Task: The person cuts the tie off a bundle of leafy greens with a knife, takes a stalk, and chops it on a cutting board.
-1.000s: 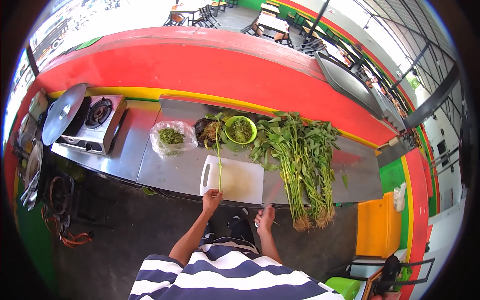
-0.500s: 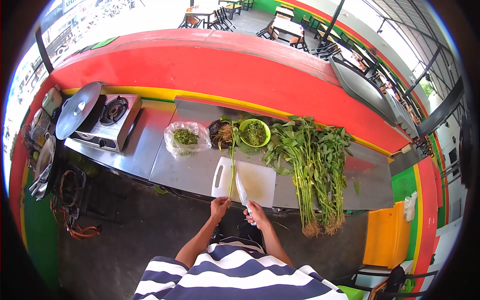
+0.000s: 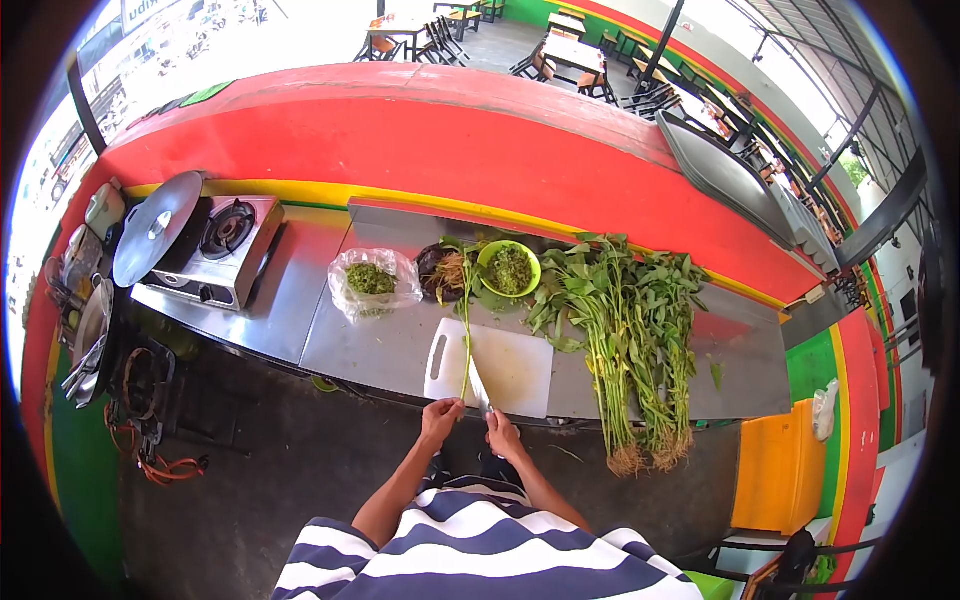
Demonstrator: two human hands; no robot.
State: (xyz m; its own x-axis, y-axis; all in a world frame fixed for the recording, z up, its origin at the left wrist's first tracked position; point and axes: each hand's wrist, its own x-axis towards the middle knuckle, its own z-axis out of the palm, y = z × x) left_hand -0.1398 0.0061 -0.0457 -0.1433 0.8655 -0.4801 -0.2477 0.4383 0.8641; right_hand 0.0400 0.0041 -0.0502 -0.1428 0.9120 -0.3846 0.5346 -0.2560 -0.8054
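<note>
The left hand is pinching the low end of a thin green stem in its fingers, and the right hand is wrapping its fingers round a knife. The stem is lying over a white cutting board and poking past its near edge. The left fingers are sitting close to the blade, so a slip might nick them. The stem is looking smooth, so it might roll.

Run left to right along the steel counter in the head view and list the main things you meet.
Silver single-burner gas stove → clear plastic bag of chopped greens → long thin green stem in the left hand → round bright-green bowl of chopped greens → big bundle of long-stemmed leafy greens.
</note>
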